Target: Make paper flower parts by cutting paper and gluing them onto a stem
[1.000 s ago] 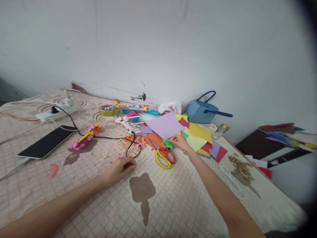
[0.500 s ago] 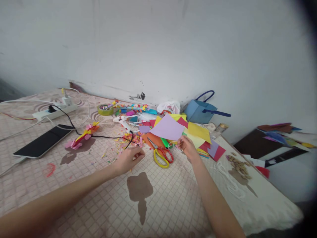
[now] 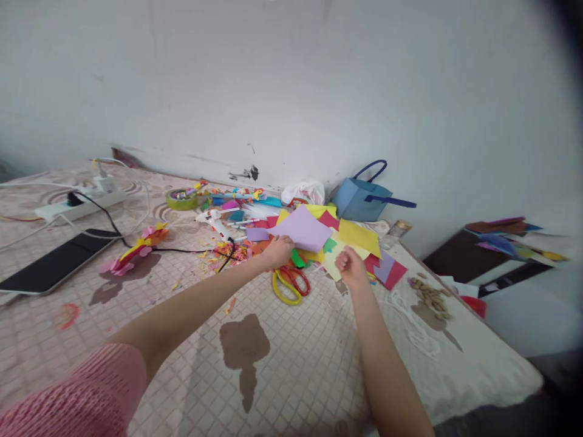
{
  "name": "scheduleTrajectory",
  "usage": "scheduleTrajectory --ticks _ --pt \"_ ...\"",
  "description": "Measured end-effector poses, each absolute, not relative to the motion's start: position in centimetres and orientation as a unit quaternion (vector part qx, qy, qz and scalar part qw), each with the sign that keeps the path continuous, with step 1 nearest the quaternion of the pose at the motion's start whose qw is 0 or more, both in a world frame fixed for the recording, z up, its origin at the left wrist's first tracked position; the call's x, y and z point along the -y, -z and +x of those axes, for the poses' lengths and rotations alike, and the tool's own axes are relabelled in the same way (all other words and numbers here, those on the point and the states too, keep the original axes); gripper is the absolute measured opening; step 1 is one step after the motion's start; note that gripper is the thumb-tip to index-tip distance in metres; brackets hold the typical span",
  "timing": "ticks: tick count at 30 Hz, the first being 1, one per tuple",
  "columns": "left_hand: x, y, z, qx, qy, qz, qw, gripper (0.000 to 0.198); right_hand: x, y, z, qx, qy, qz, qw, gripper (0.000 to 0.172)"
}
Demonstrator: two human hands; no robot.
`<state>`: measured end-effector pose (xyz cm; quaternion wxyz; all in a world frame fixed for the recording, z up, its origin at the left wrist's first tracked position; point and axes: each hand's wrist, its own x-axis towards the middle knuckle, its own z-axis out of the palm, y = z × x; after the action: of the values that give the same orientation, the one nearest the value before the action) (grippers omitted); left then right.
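Note:
My left hand (image 3: 277,251) reaches over the blades of the scissors (image 3: 291,284), which have one yellow and one red handle. Its fingers stretch forward at the lower edge of a lilac paper sheet (image 3: 303,228); whether they touch it is unclear. To the right, my right hand (image 3: 350,264) is closed, in front of pale yellow paper (image 3: 334,255). What it holds, if anything, is hidden. White cord (image 3: 414,328) lies loosely coiled to the right of my right forearm.
Colored paper scraps surround a white glue gun (image 3: 216,224) with a black cable. A paper-flower piece (image 3: 134,252), tablet-like device (image 3: 57,261) and power strip (image 3: 82,205) lie left. Behind stand green tape (image 3: 181,200) and a blue bag (image 3: 359,200); peanuts (image 3: 430,297) lie right.
My left hand has moved forward and right, from the bare tablecloth to over the scissors' blades. My right hand, earlier pinching thin white string, is now closed tighter. The view has shifted slightly right.

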<state>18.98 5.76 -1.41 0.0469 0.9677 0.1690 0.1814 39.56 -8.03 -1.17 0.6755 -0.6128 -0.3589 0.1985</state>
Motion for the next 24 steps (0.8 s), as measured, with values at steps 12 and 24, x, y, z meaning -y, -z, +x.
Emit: scheduleTrajectory --ticks 12,24 --pt "3.4 -5.5 9.3 -0.088 -0.223 0.967 -0.086 0.034 14.5 1.5 45.5 0.227 0.172 -0.798 0.531 0.028" --pt "14.6 2.1 -0.4 -0.011 -0.206 0.978 -0.037 0.015 6.8 3.3 32.2 0.620 -0.016 -0.711 0.332 0.018"
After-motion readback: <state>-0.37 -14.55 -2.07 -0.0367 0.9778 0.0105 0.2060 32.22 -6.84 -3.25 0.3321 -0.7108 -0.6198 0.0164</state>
